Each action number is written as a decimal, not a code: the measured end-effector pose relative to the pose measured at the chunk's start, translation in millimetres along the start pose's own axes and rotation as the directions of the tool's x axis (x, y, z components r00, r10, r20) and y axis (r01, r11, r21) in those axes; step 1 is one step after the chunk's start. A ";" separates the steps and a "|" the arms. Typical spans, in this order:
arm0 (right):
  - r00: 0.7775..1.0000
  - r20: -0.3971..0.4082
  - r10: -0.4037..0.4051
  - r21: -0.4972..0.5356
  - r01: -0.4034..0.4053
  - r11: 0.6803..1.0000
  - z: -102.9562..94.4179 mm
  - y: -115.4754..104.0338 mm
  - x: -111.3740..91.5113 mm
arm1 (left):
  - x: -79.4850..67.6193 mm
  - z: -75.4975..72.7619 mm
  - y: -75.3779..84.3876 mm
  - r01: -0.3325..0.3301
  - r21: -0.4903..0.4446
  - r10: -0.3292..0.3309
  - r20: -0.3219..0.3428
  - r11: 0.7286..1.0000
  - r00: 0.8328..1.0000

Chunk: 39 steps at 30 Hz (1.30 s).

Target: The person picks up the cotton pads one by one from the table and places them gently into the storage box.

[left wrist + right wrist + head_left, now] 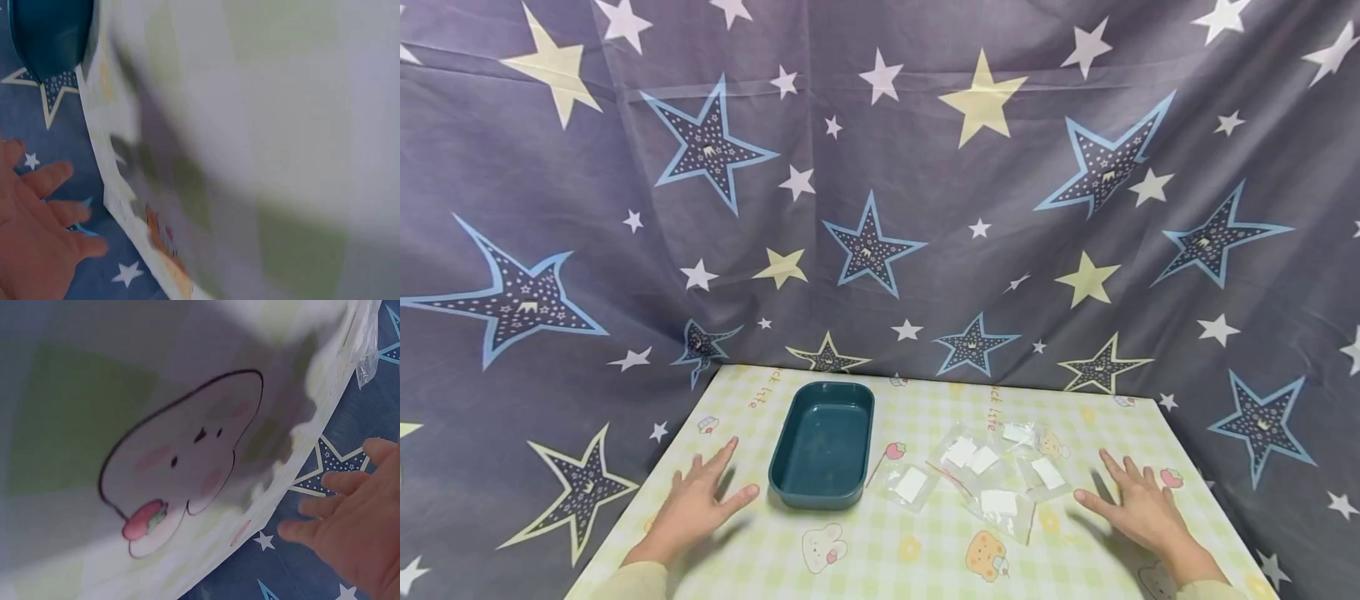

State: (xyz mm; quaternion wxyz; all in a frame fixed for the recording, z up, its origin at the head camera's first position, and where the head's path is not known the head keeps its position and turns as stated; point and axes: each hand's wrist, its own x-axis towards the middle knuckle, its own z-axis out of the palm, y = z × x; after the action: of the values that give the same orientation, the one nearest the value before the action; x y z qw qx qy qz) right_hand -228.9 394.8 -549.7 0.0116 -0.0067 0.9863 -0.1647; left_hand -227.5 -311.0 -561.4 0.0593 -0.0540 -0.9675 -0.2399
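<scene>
My left hand [695, 505] hovers over the table's left side with fingers spread, holding nothing. Just to its right stands a dark teal rectangular tray [824, 446], with nothing in it. Over the right side, my right hand [1138, 506] is likewise spread and holds nothing. Between the tray and that hand lie several small clear plastic bags [912, 485], each with white pieces inside; one bag [1002, 505] is nearest the front. Both wrist views show spread fingers above the cloth; the left one also catches the tray's end [53, 37], the right one a bag's edge [369, 353].
A checked tablecloth [910, 575] with cartoon prints covers the table. Behind and beside it hangs a grey curtain [895, 167] with stars. The table's back edge meets the curtain.
</scene>
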 end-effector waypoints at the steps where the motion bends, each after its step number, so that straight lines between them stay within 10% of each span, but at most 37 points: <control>1: 1.000 0.013 0.006 0.005 -0.006 1.000 -0.5 -0.4 0.5 | -0.9 2.3 2.9 0.012 -0.034 -0.011 0.022 0.999 1.000; 18: 0.997 -0.010 0.075 0.262 -0.070 0.963 -2.0 -10.5 6.3 | 1.5 45.2 52.2 0.082 -0.299 -0.066 0.062 0.951 0.996; 39: 0.999 0.021 -0.027 0.440 0.015 0.898 16.6 -55.7 -0.8 | -6.5 47.5 50.0 0.101 -0.371 -0.103 0.014 0.923 0.995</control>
State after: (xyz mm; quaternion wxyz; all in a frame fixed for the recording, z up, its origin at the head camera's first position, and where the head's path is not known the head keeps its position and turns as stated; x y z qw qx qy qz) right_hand -227.2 336.7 -547.3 0.0239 -0.0167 0.9232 -0.3832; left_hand -218.6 -245.2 -581.1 0.0381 -0.0130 -0.9060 -0.4214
